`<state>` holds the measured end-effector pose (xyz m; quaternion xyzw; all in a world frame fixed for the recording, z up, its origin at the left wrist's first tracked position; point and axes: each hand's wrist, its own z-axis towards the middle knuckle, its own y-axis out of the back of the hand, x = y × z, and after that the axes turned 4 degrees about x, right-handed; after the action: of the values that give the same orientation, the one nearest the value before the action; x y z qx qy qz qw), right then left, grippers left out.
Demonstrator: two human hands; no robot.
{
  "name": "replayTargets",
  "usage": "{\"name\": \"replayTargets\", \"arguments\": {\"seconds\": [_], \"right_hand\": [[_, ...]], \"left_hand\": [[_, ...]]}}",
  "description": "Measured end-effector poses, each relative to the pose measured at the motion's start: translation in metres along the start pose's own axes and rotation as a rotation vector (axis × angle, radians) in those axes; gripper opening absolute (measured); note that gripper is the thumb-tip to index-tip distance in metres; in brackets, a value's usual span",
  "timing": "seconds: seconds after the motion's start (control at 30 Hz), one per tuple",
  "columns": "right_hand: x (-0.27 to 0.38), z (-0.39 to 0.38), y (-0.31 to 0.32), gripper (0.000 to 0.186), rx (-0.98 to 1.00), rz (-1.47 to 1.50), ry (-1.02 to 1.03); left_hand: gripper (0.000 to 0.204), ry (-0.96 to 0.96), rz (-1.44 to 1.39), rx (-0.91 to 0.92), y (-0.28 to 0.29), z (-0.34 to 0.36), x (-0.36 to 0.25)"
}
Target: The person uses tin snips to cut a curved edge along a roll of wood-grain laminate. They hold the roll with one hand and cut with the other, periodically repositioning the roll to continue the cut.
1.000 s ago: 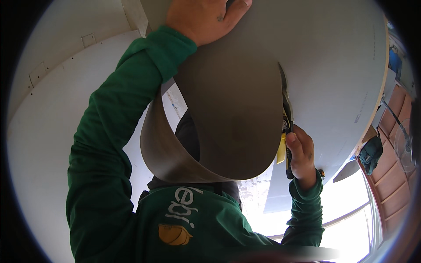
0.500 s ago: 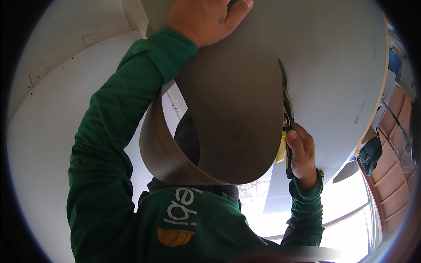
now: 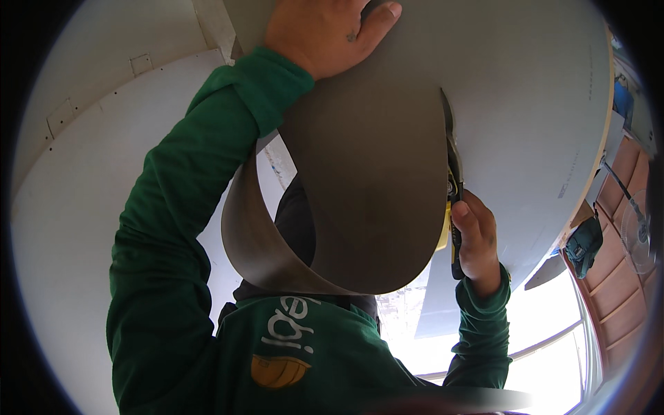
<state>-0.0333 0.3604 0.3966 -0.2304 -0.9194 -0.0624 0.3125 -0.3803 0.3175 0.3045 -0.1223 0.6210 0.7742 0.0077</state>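
Note:
A large grey sheet (image 3: 526, 90), perhaps sheet metal, spreads in front of me, with a long cut running up from its near edge. Left of this cut, a loose strip (image 3: 377, 187) bends down and curls back toward my chest. Tin snips (image 3: 456, 166) with dark blades and black-and-yellow handles stand in the cut, blade tips pointing away from me. Around their handles my right hand (image 3: 477, 238) is closed, its thumb on the near handle. My left hand (image 3: 321, 34) lies on the sheet at the top, thumb spread; its other fingertips are out of view.
Pale panels (image 3: 76, 228) with small holes fill the left side. At the far right stand a fan (image 3: 640, 232) and a dark bag (image 3: 584, 242) by a reddish ribbed surface (image 3: 612, 290). The big sheet's edge (image 3: 607, 117) curves down the right.
The snips and my right hand have shifted very slightly farther along the cut. The curled strip hangs a touch lower. My left hand stays nearly in place.

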Motion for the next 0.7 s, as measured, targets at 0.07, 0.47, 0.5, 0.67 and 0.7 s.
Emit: {"name": "replayTargets", "arguments": {"seconds": [0.07,0.47,0.5,0.67,0.7], "right_hand": [[0.003,-0.001,0.0,0.059,-0.002,-0.017,-0.027],[0.009,0.007,-0.001,0.062,-0.027,-0.009,0.014],[0.009,0.007,-0.001,0.062,-0.028,-0.001,0.013],[0.012,0.004,-0.004,0.06,-0.035,-0.012,-0.033],[0.013,0.004,-0.005,0.06,-0.045,0.001,-0.035]], "left_hand": [[0.059,-0.005,0.007,0.0,0.0,0.0,0.0],[0.059,0.013,-0.028,-0.013,0.002,0.0,-0.003],[0.059,0.009,-0.026,-0.011,0.002,0.0,-0.003],[0.06,0.004,-0.021,0.008,0.003,0.0,-0.001],[0.06,0.006,-0.021,0.012,0.003,0.0,-0.001]]}}
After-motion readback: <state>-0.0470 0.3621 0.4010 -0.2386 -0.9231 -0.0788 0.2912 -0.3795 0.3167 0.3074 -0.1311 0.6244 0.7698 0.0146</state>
